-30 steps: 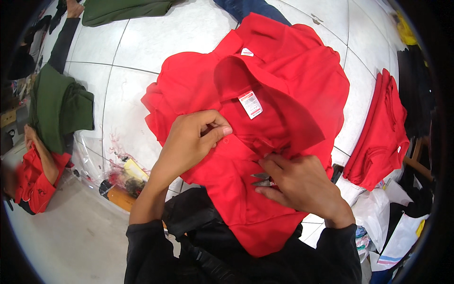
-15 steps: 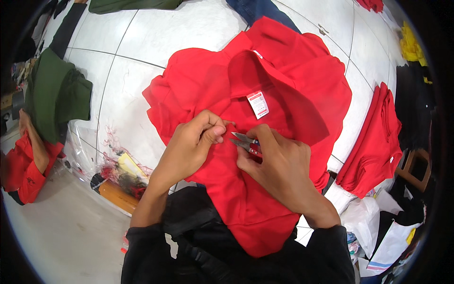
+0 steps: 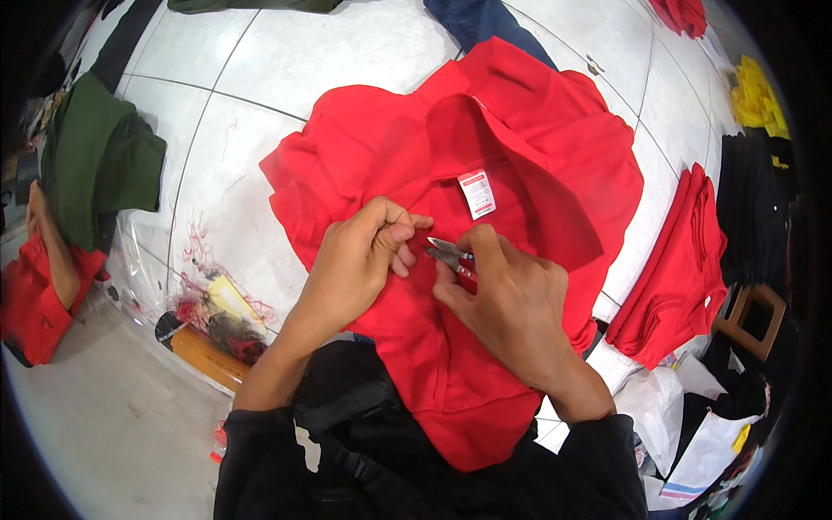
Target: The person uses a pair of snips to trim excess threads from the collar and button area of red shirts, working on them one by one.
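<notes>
A red sweatshirt (image 3: 364, 143) is spread over the floor and my lap, with a white label (image 3: 476, 193) inside its neck opening. My left hand (image 3: 364, 251) is closed at the sweatshirt's front below the neck, thumb and fingers pinching the cloth there; whether a thread is in the pinch is too small to tell. Thread snips (image 3: 452, 256) with red grips are held in my right hand (image 3: 511, 303). Their blades point left, a little apart, close to my left fingertips.
Folded red garments (image 3: 672, 277) lie at the right, near white plastic bags (image 3: 663, 403). Loose threads (image 3: 199, 303) and an orange cylinder (image 3: 204, 351) lie at the left. Farther left, another person's hand (image 3: 52, 251) rests by red cloth and a green garment (image 3: 100, 165).
My left fingers have shifted slightly, the index finger now reaching further right past the thumb. The snips stay nearly in place by them. The whole view has moved a little.
</notes>
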Demonstrator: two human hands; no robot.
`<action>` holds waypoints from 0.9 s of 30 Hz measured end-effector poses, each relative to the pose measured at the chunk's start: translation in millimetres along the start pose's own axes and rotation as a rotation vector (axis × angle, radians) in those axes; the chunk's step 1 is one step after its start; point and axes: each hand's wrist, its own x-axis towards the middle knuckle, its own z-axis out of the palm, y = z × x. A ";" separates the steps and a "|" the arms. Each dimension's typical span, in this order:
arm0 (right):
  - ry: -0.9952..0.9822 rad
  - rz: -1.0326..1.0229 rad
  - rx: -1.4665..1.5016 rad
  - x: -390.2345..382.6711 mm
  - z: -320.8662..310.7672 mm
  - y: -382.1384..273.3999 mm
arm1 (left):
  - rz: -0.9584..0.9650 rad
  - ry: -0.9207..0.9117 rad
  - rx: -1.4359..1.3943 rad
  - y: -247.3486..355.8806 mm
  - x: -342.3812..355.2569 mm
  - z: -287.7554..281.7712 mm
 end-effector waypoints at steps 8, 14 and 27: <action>-0.083 0.026 0.020 5.0 -2.4 -1.1 | 0.020 0.014 -0.032 1.3 -3.2 0.7; -0.085 0.009 0.014 3.5 3.1 -1.7 | 0.108 -0.008 0.045 -3.9 -7.8 -0.1; 0.199 0.517 1.068 -5.6 -44.9 65.3 | 0.224 1.590 0.597 -28.5 -54.8 -110.8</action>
